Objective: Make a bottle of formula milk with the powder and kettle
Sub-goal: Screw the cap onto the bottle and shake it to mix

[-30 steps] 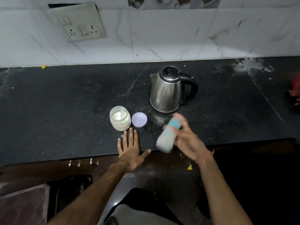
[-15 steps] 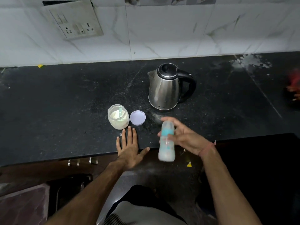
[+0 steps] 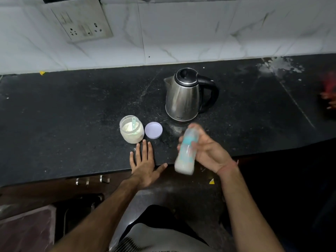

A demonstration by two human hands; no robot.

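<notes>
Right hand (image 3: 209, 151) grips the baby bottle (image 3: 187, 151), fingers (image 3: 181, 140) wrapped round its upper half near the teal collar. The bottle is off the bench (image 3: 72, 115), out over its front edge, long axis tilted: top toward 12-1 o'clock, milky base toward 6-7. It is motion-blurred, so this reads as the shake or mix step, late in the task. Left hand (image 3: 145, 160) lies flat on the bench edge, fingers spread, holding nothing.

Key relation: bare bench at 12 o'clock of the bottle, between it and the steel kettle (image 3: 183, 99); the right hand is the nearer one for setting it down upright there. Powder jar (image 3: 131, 131) is open at 10 o'clock of the bottle, scoop (image 3: 134, 124) inside, its lid (image 3: 153, 130) just beside it at 3 o'clock.

Hard to tell: teat or cap state, fill level, blur hides both. Red blurred thing (image 3: 330, 91) at far right is cut off, unidentifiable. Socket plate (image 3: 81, 24) on the wall, kettle cord not visible.
</notes>
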